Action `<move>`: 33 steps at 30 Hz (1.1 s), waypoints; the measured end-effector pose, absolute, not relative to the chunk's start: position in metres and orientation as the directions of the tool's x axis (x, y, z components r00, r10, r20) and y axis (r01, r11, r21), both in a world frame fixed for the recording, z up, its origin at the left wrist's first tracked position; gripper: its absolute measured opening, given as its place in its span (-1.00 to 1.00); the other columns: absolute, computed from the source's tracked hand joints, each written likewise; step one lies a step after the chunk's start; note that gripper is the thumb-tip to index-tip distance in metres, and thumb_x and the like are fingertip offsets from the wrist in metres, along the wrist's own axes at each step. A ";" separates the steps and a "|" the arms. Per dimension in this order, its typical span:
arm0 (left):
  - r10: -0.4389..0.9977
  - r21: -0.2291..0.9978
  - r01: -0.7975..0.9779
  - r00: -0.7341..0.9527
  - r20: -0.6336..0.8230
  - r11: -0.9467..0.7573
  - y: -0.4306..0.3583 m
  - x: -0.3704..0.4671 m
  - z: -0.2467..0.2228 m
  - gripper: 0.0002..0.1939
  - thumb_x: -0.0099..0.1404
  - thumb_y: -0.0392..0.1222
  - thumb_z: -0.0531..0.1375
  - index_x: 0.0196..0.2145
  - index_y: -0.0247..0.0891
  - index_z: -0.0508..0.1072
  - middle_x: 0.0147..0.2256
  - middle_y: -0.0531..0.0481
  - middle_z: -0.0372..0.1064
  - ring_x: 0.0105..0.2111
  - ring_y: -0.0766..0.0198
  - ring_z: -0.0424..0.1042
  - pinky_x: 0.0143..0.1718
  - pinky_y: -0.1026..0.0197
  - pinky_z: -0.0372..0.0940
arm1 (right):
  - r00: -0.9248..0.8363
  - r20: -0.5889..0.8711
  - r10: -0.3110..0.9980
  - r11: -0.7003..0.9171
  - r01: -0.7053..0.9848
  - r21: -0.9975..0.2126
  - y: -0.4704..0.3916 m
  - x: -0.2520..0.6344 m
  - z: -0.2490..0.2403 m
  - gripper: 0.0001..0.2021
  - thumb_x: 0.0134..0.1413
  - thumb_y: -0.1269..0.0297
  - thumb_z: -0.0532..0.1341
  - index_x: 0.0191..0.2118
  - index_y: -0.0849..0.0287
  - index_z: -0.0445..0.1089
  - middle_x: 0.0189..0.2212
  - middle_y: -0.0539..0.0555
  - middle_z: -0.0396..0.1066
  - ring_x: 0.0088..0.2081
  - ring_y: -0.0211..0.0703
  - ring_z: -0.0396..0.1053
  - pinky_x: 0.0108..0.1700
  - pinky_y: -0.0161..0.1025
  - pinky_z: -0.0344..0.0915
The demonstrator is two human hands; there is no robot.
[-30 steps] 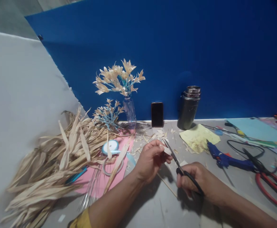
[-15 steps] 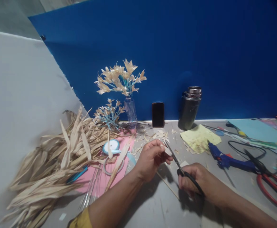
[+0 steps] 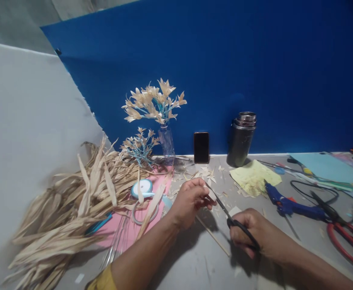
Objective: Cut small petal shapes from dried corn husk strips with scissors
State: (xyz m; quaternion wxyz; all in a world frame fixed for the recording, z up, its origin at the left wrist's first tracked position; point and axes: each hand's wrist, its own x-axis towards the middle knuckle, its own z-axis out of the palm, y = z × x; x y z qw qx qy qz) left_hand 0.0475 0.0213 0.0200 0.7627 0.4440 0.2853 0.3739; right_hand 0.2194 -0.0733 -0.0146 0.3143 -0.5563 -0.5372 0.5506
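Observation:
My left hand pinches a small pale piece of husk between thumb and fingers. The fingers of my right hand are wrapped round the black handles of a pair of scissors. Its blades point up and left, right against the pale piece; they look closed or nearly so, and I cannot tell whether they bite into it. A thin straw-coloured strip slants across the table just under my left hand. Cut scraps lie scattered behind my hands.
Dried corn husks heap on the left beside pink paper and a ribbon roll. Behind stand husk flowers in a clear bottle, a phone and a flask. A blue glue gun and red-handled cutters lie right.
My left hand has shifted slightly left with the pale piece. The scissors' blades look closer together, and my right hand sits slightly further right. The view has tilted a little.

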 end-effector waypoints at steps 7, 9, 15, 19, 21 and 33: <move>0.799 0.821 -0.364 0.576 -0.174 0.441 0.014 0.052 0.017 -0.71 0.04 -0.18 0.39 -0.39 -0.25 0.33 -0.53 0.08 0.34 -0.56 0.40 0.35 -0.53 0.37 0.19 | -0.111 -0.117 0.987 -0.109 0.077 -0.991 -0.070 0.218 -0.011 -0.53 -0.01 -0.17 0.32 -0.40 0.22 0.43 -0.54 0.05 0.45 -0.52 -0.23 0.25 -0.45 -0.27 0.11; 0.779 0.794 -0.367 0.594 -0.200 0.484 0.009 0.055 0.012 -0.70 0.04 -0.19 0.39 -0.38 -0.25 0.33 -0.53 0.08 0.34 -0.57 0.42 0.34 -0.54 0.38 0.19 | 0.012 -0.116 0.993 -0.116 0.033 -0.993 -0.069 0.217 -0.009 -0.58 -0.07 -0.09 0.39 -0.33 0.21 0.43 -0.48 0.04 0.47 -0.48 -0.21 0.29 -0.41 -0.26 0.17; 0.725 0.785 -0.312 0.647 -0.236 0.535 -0.003 0.065 -0.002 -0.75 0.03 -0.23 0.36 -0.38 -0.27 0.36 -0.56 0.08 0.33 -0.60 0.41 0.31 -0.57 0.38 0.15 | 0.257 -0.034 0.966 -0.050 0.054 -0.997 -0.068 0.219 -0.001 -0.69 -0.10 0.13 0.39 -0.25 0.19 0.44 -0.47 0.01 0.44 -0.43 -0.14 0.31 -0.33 -0.20 0.23; 0.731 0.891 -0.174 0.647 -0.217 0.419 -0.005 0.065 -0.003 -0.85 0.02 -0.27 0.31 -0.47 -0.29 0.38 -0.58 0.02 0.36 -0.58 0.38 0.33 -0.52 0.34 0.15 | 0.324 -0.036 0.945 -0.064 0.078 -0.995 -0.069 0.220 0.008 -0.74 -0.13 0.16 0.36 -0.30 0.20 0.44 -0.52 -0.03 0.37 -0.47 -0.19 0.24 -0.37 -0.23 0.20; 0.745 0.934 -0.112 0.638 -0.194 0.340 -0.004 0.065 -0.001 -0.87 0.02 -0.28 0.31 -0.49 -0.30 0.41 -0.57 -0.02 0.39 -0.57 0.39 0.31 -0.50 0.33 0.14 | 0.366 -0.024 0.930 -0.056 0.077 -0.995 -0.069 0.221 0.011 -0.72 -0.11 0.14 0.36 -0.29 0.20 0.44 -0.53 -0.04 0.35 -0.48 -0.20 0.23 -0.38 -0.24 0.18; 0.893 0.779 -0.486 0.403 -0.202 0.396 -0.002 0.072 -0.009 -0.71 -0.04 -0.25 0.43 -0.40 -0.28 0.40 -0.53 0.04 0.40 -0.52 0.36 0.36 -0.45 0.34 0.19 | -0.081 -0.130 0.988 -0.126 0.051 -0.991 -0.075 0.197 -0.013 -0.36 0.04 -0.39 0.11 -0.37 0.22 0.40 -0.55 0.06 0.42 -0.56 -0.25 0.24 -0.50 -0.30 0.14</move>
